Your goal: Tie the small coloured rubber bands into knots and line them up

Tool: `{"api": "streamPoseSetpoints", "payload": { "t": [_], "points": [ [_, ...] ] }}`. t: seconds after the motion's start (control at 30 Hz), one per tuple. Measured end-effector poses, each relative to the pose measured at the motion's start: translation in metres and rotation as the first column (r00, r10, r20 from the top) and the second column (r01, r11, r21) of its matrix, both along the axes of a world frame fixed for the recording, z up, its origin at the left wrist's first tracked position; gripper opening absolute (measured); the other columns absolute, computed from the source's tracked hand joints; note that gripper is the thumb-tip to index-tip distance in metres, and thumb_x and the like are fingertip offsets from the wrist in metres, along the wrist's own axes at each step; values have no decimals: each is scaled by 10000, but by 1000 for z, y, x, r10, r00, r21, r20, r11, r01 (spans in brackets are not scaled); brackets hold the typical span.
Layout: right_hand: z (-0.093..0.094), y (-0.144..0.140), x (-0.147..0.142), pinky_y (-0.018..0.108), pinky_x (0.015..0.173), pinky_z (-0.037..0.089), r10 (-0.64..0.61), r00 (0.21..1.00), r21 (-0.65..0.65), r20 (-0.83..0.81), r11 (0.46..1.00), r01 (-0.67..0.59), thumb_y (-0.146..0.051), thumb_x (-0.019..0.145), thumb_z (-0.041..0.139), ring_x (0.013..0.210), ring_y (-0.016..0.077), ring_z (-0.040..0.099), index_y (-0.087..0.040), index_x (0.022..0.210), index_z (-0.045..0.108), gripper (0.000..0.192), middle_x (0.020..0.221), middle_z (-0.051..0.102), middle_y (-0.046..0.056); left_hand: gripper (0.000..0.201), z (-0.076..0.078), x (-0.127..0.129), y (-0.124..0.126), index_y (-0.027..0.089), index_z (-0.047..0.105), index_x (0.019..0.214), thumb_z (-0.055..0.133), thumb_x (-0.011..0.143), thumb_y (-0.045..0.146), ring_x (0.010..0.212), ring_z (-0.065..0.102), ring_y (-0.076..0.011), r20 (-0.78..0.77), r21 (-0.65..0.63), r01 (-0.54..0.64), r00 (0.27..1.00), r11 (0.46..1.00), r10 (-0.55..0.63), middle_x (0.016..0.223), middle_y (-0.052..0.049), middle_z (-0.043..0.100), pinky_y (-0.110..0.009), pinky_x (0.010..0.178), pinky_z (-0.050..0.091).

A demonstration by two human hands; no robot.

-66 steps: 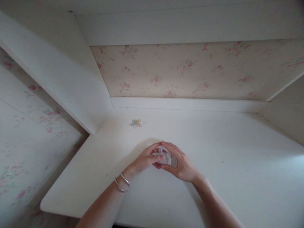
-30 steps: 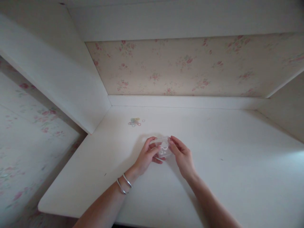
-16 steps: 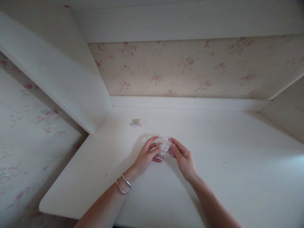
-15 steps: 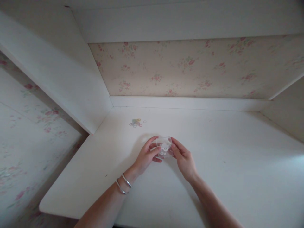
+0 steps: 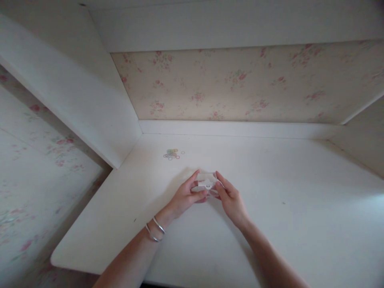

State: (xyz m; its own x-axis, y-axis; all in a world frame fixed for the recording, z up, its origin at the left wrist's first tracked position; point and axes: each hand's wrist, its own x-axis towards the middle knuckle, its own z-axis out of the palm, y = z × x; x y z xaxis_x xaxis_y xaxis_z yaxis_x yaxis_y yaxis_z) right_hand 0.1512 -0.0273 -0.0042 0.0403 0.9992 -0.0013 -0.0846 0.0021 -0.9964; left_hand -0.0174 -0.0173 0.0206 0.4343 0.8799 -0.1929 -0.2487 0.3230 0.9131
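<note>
Between my two hands is a small clear plastic box (image 5: 207, 178) with a whitish part along its near side. My left hand (image 5: 187, 195) grips its left side, thumb across the near face and fingers behind and below. On the right side, my right hand (image 5: 229, 196) holds it with thumb and fingers closed on the edge. The box is above the desk, and its inside is hard to make out. Beyond my left hand, a small pile of coloured rubber bands (image 5: 172, 154) lies on the desk, with one pale band (image 5: 183, 152) just apart from it.
The white desk (image 5: 285, 172) has a rounded front left corner. A white side panel (image 5: 75, 88) rises at the left, and floral wallpaper (image 5: 228, 84) covers the back. A small dark sliver (image 5: 135, 220) lies left of my forearm.
The clear box has tilted in my hands, so its near side looks different. My left thumb has shifted down and right along it. The rubber bands stay put.
</note>
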Motion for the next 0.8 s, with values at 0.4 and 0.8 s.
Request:
{"api": "streamPoseSetpoints", "payload": {
  "t": [0.4, 0.8],
  "points": [
    [-3, 1, 3, 404, 819, 539, 74, 992, -4, 102, 997, -74, -459, 848, 513, 1050, 228, 582, -271, 1347, 419, 541, 1330, 479, 95, 797, -4, 0, 1, 320, 276, 1396, 716, 734, 254, 1002, 593, -213, 11, -24, -35, 999, 999, 36, 1311, -104, 452, -425, 878, 495],
    [8, -2, 1, 393, 834, 522, -24, 967, 73, 254, 997, 6, -442, 770, 636, 1051, 242, 577, -241, 1372, 362, 692, 1344, 444, 133, 844, 0, 2, -3, 323, 287, 1393, 746, 697, 193, 931, 608, -167, 54, 59, 37, 998, 998, -40, 1408, -128, 357, -355, 888, 460]
  ]
}}
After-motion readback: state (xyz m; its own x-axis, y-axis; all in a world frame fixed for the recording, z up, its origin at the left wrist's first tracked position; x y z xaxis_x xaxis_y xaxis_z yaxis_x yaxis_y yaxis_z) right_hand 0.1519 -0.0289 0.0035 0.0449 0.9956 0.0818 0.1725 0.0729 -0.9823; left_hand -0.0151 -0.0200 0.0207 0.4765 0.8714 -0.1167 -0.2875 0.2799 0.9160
